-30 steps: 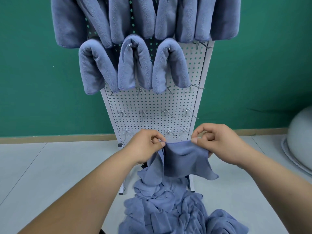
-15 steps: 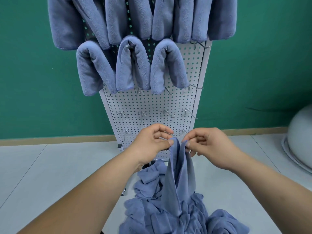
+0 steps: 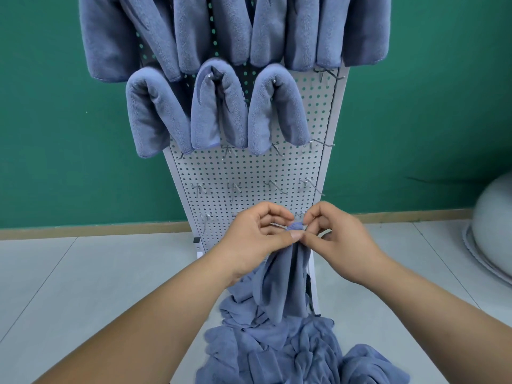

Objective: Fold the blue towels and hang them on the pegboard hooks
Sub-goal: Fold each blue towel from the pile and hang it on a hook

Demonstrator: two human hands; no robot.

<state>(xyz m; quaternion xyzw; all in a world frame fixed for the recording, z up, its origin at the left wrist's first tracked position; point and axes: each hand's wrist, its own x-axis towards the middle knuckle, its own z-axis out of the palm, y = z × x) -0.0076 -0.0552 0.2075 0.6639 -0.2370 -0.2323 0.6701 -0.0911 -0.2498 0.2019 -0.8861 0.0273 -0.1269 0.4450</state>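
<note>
A blue towel (image 3: 285, 281) hangs folded lengthwise from my two hands in front of the white pegboard (image 3: 249, 173). My left hand (image 3: 257, 239) and my right hand (image 3: 338, 242) pinch its top edge together, fingertips touching at the bunched corner. Below it lies a heap of crumpled blue towels (image 3: 291, 353) on the floor. Folded blue towels hang on the board: three in the second row (image 3: 219, 109), several more in the top row (image 3: 277, 29).
Bare metal hooks (image 3: 277, 187) stick out in the lower rows, and one at the second row's right end (image 3: 321, 144). A green wall stands behind the board. A pale round object (image 3: 493, 234) sits at the right on the grey tiled floor.
My hands came together from a spread hold, folding the towel in half lengthwise; it now hangs narrow from joined fingertips.
</note>
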